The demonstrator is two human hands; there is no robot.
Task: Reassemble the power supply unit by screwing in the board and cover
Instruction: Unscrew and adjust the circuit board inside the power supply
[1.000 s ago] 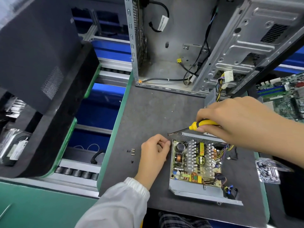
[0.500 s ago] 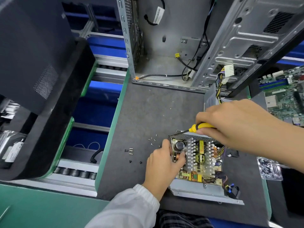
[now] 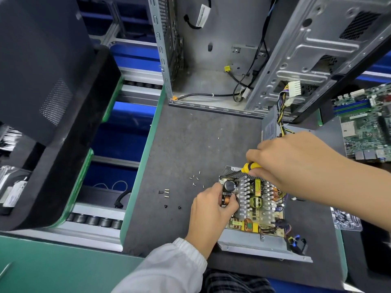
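Note:
The open power supply unit (image 3: 256, 244) lies on the grey mat, its circuit board (image 3: 257, 205) facing up inside the metal tray. My left hand (image 3: 211, 210) rests on the board's left edge, fingers pinched beside a black capacitor; whether a screw is between them is hidden. My right hand (image 3: 296, 163) holds a yellow-handled screwdriver (image 3: 249, 167), whose shaft slants down-left to the board's far-left corner. The grey cover (image 3: 269, 126) stands on edge behind my right hand. Several small silver screws (image 3: 196, 180) lie loose on the mat left of the unit.
More screws, silver and black (image 3: 167, 194), lie farther left. An open PC case (image 3: 222, 53) stands at the back, cables hanging. A motherboard (image 3: 366, 121) sits at the right, a clear bag of screws (image 3: 346, 218) at the right edge. A black panel (image 3: 42, 81) leans at left.
My left hand moved right from the mat onto the board's left edge, leaving several screws on the mat. The screwdriver tip came down to the board's far-left corner.

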